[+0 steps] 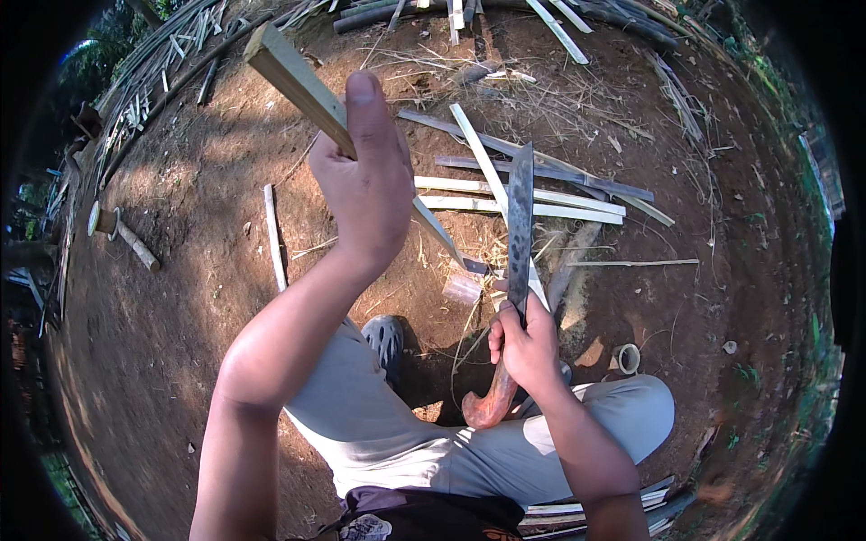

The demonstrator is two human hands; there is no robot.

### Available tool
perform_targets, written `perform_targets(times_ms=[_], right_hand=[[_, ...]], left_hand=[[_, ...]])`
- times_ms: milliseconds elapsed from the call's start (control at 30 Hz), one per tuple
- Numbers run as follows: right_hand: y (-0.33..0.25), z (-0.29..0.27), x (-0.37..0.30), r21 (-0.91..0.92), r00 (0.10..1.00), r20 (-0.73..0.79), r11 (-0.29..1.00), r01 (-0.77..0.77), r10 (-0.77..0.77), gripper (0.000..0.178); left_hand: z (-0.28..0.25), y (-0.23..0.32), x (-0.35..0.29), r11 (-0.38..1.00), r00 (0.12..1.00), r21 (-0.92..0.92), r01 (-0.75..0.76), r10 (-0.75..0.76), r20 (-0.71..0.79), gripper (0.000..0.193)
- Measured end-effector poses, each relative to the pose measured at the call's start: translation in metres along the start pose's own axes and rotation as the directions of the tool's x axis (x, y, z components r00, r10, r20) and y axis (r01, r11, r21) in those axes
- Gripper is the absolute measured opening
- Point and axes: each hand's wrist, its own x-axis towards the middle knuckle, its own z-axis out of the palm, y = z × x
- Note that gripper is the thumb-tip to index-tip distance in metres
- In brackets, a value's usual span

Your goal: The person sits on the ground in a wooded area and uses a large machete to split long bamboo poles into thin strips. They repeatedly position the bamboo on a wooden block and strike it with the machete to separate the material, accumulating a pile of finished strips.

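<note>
My left hand is raised and closed around a long split bamboo strip, its thumb pointing up along it. The strip slants from the upper left down past the hand, its low end by a small block on the ground. In my right hand is a machete, gripped where the blade meets the handle. Its dark, mottled blade points upward and away from me, and the hooked reddish handle hangs over my lap. Several pale strips lie crossed on the soil beyond the blade.
I sit low on bare brown soil, legs bent. Another strip lies left of my arm. A short bamboo ring is beside my right knee. A thin branch rests at the left. Piles of bamboo line the far edge.
</note>
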Motion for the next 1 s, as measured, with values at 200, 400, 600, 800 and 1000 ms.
perform_targets(times_ms=[200,400,600,800,1000], right_hand=[[0.016,0.045,-0.024,-0.397,0.867,0.094,0.78,0.484,-0.49,0.021],[0.019,0.047,-0.009,-0.483,0.965,0.059,0.838,0.253,-0.257,0.024],[0.033,0.038,0.007,-0.563,0.949,-0.011,0.787,0.254,-0.314,0.034],[0.021,0.028,0.002,-0.507,0.953,0.024,0.818,0.271,-0.301,0.029],[0.047,0.029,0.012,-0.551,0.924,0.002,0.771,0.32,-0.382,0.019]], left_hand=[[0.01,-0.008,-0.009,0.994,0.998,-0.089,-0.062,0.061,-0.02,0.075],[0.001,-0.011,-0.001,1.0,1.0,0.021,-0.008,0.008,-0.019,0.077],[0.003,-0.005,-0.006,0.999,0.984,-0.036,0.007,-0.001,0.176,0.073],[-0.006,-0.006,-0.006,0.999,0.961,-0.037,0.038,-0.027,0.274,0.073],[-0.006,-0.01,-0.001,0.993,0.964,-0.103,0.053,-0.024,0.265,0.073]])
